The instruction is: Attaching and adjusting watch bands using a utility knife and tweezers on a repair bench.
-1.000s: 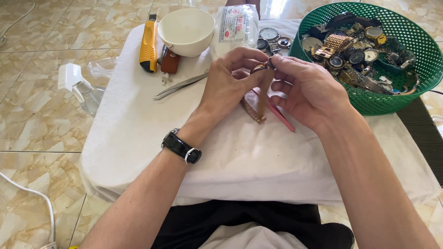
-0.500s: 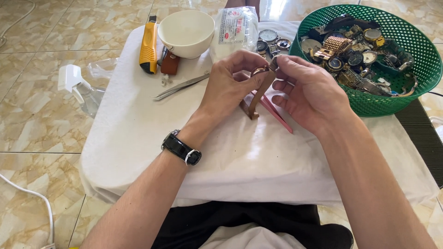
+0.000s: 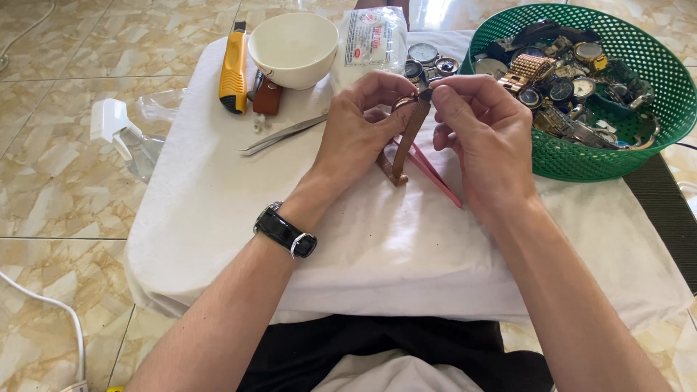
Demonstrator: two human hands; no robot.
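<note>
Left of the cushion (image 3: 218, 218), on the tiled floor (image 3: 51, 181), lies a white spray nozzle (image 3: 109, 125) with clear plastic (image 3: 156, 109) beside it, and a white cable (image 3: 51, 305) runs near the cushion's lower left corner. On the cushion's far left part sits a yellow knife (image 3: 233, 69), just left of a white bowl (image 3: 292, 49); a small brown leather piece (image 3: 268, 97) lies at the bowl's near side, touching or nearly so. Tweezers (image 3: 279, 135) lie on the cushion nearer than the bowl, pointing toward the left hand (image 3: 357, 138). That hand wears a black watch (image 3: 285, 231) on the wrist; its thumb and fingers are curled in, pinching a watch (image 3: 409, 101) with a brown strap (image 3: 406, 141) that hangs down to the cushion. A plastic packet (image 3: 374, 40) stands behind the hands, just right of the bowl, with a few loose watch faces (image 3: 428, 58) beside it. A pink tool (image 3: 435, 174) lies on the cushion under the hands. Right hand (image 3: 483, 138) has fingers bent, thumb and forefinger closed on the top of the same watch, meeting the left fingertips; cannot tell whether it holds some small tool. At the cushion's far right corner sits a green basket (image 3: 653, 138) full of watches (image 3: 566, 80).
</note>
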